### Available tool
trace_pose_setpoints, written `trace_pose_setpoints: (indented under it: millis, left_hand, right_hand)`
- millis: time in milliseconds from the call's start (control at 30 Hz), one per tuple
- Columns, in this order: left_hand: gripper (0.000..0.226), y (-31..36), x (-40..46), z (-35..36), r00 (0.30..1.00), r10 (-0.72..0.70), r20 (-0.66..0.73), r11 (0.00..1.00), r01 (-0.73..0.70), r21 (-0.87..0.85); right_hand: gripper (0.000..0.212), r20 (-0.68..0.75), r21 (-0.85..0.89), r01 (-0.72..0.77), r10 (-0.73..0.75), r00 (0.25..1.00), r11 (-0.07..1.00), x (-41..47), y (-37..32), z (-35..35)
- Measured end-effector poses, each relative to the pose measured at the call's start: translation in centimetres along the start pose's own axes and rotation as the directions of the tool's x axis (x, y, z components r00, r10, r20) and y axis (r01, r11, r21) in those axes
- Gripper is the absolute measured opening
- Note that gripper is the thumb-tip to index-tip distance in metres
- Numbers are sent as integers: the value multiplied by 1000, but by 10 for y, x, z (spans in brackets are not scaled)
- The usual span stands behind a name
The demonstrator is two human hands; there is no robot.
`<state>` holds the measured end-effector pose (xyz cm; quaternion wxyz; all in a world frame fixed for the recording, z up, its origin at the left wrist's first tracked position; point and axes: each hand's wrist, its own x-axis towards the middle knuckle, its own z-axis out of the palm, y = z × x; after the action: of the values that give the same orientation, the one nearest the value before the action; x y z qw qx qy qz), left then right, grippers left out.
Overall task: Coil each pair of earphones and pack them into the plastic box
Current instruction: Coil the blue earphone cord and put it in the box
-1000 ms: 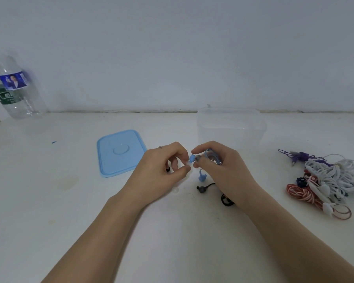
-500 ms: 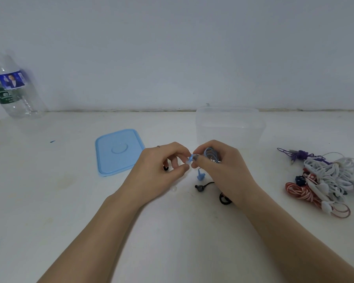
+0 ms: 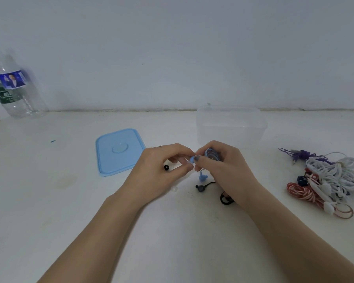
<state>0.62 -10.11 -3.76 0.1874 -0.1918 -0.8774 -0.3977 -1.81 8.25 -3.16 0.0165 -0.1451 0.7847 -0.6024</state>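
Note:
A pair of blue earphones (image 3: pixel 212 155) is wound into a small coil that my right hand (image 3: pixel 225 170) grips at table centre. My left hand (image 3: pixel 161 170) pinches one blue earbud at the coil's left side; the other earbud hangs below my fingers. The clear plastic box (image 3: pixel 231 127) stands open just behind my hands. Black earphones (image 3: pixel 201 187) lie on the table under my right hand, partly hidden by the wrist. A tangled pile of white, red-striped and purple earphones (image 3: pixel 327 178) lies at the right.
The blue lid (image 3: pixel 119 151) lies flat to the left of my hands. A clear plastic bottle (image 3: pixel 14 88) stands at the far left against the wall. A small black ear tip (image 3: pixel 166 167) sits under my left fingers.
Both hands stay together over the same spot with only small finger movements on the blue coil and earbud. Nothing else moved.

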Motion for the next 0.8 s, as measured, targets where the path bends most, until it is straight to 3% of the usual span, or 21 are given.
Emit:
trace_pose_setpoints:
  millis: [400,700,800]
  left_hand:
    - [13,1,-2,-1,1000,-16,-4,996,15,-93]
    - [9,3,0,-1,988,-139,60,900,152,-409]
    - [12,3,-1,0,990,-121,66,901,137,-412]
  right_hand:
    - [8,163,157,-157,132,978,975,0,-10,-15]
    - [12,241,221,-197,142,960,955,-5,-18,-19]
    - [14,252,227,-201,142,957,953,-5,-19,-20]
